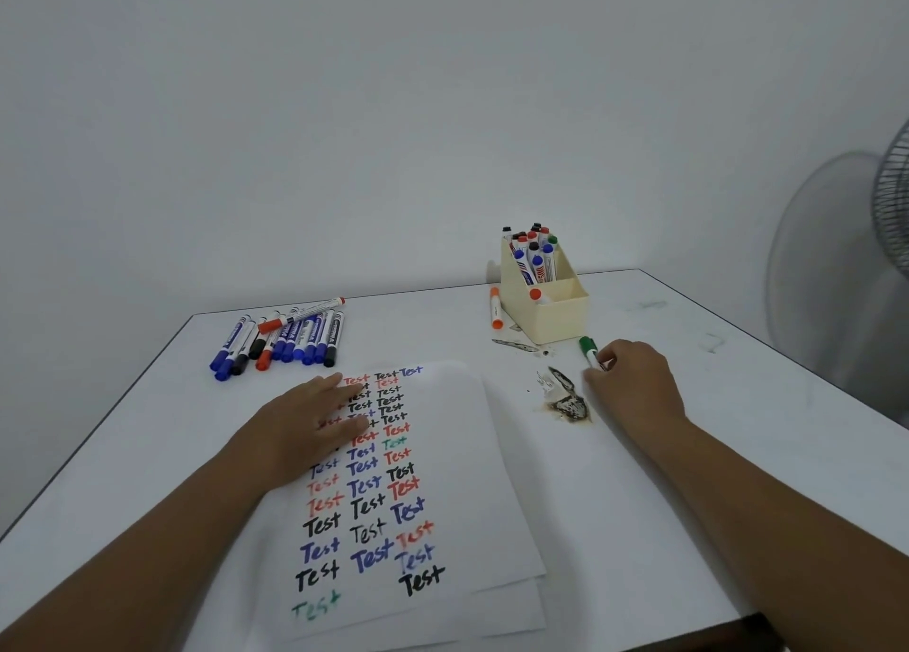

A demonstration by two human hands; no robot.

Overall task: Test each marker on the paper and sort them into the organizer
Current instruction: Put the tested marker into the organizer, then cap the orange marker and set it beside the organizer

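Note:
A white paper (pixel 457 499) covered with coloured "Test" words lies on the table in front of me. My left hand (pixel 315 422) presses flat on its upper left part, fingers straight. My right hand (pixel 634 381) grips a green-capped marker (pixel 589 350) to the right of the paper, just in front of the cream organizer (pixel 556 314). The organizer's back compartment holds several upright markers (pixel 535 253); one red-capped marker sits in the front compartment. A pile of loose markers (pixel 283 339) in blue, black and red lies at the back left.
An orange-capped marker (pixel 495 308) lies to the left of the organizer. A dark burn-like stain (pixel 565 398) marks the white table (pixel 713 430) between the paper and my right hand. A standing fan (pixel 893 199) is beyond the table's right edge.

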